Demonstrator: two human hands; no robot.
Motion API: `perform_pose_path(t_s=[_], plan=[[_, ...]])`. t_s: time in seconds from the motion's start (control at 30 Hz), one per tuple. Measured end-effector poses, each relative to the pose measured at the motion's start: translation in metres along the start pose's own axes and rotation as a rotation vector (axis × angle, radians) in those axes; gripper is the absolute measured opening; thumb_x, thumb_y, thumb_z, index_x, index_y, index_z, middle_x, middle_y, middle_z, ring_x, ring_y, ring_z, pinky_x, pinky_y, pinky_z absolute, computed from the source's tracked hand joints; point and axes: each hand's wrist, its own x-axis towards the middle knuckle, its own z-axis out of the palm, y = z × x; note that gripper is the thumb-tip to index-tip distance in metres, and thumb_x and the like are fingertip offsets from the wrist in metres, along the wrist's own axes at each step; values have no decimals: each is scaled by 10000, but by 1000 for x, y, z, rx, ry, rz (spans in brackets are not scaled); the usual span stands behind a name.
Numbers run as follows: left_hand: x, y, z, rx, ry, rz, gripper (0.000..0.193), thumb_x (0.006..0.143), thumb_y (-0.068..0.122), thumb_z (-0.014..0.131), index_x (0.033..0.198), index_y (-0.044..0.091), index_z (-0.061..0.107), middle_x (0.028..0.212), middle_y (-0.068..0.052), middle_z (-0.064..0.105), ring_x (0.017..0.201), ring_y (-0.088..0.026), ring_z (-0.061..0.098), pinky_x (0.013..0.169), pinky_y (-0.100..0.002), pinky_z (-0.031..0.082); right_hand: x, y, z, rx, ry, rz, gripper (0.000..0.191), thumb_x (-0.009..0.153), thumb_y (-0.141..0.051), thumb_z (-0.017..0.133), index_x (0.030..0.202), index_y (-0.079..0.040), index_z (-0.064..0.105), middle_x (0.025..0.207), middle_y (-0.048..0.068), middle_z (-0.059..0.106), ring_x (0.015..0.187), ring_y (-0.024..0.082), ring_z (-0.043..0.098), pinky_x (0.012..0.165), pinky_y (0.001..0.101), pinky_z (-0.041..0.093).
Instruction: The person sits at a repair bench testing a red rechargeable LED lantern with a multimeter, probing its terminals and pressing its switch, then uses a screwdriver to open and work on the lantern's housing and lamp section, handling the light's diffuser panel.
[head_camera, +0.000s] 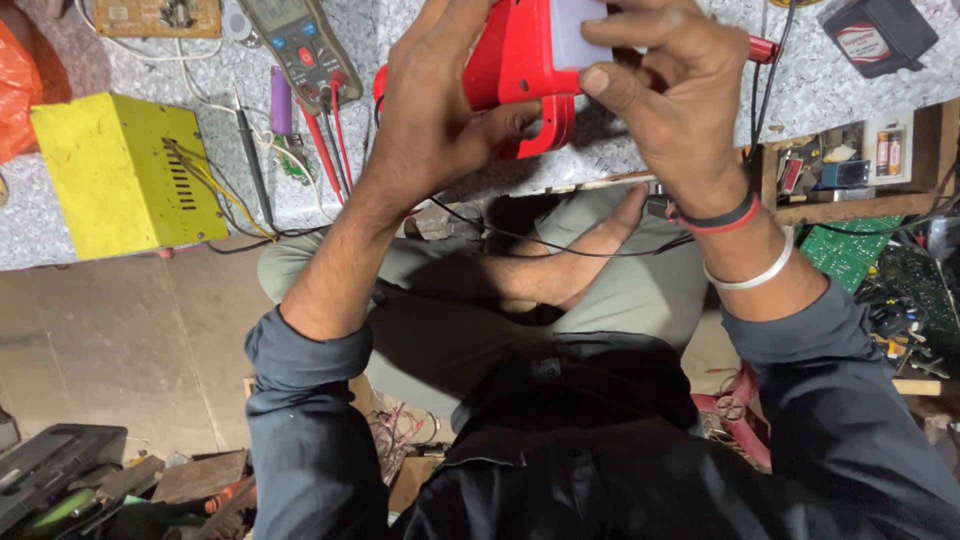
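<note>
Over bench: red lamp casing (520, 60), white panel, in both hands

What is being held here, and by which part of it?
Both hands hold a red plastic device with a white panel. The left hand grips its left side, thumb by the lower handle loop; the right hand pinches the white panel's right edge.

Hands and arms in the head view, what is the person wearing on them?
Both arms wear dark blue-grey long sleeves, pushed up to the forearms with bunched cuffs. The left hand and its wrist are bare, with no band or ring visible. The right hand has a black and red band at the wrist and a plain silver bangle just below it. No gloves.
</note>
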Motion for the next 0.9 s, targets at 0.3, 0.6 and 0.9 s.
perform_pose_path(t_s=[0.3, 0.6, 0.9], plan=[[7, -19, -1, 61, -3, -2, 702, 896, 221, 981, 1410, 32, 542, 1332, -158, 651, 1270, -367, 610, 1160, -468, 463, -4, 20, 14, -155, 131, -103, 260, 1106, -119, 757, 1311, 38, 721, 1366, 161, 726, 1155, 187, 698, 1010, 277, 543], [11, -21, -9, -30, -38, 96, 698, 958, 184, 883, 1490, 42, 456, 1421, -167, 591, 1328, -376, 565, 1157, -437, 436, 5, 10, 17, -83, 137, -128, 253, 1038, -48, 781, 1248, 64, 695, 1309, 160, 659, 1154, 195, 660, 976, 301, 557], [8, 2, -8, -113, 13, 20, 580, 1020, 206, 817, 1454, 30, 477, 1357, -165, 610, 1279, -303, 616, 1101, -394, 499, 5, -6, 15, -136, -75, -185, 387, 1135, 62, 712, 1472, 42, 523, 1419, 126, 543, 1321, 222, 643, 1035, 330, 617]])
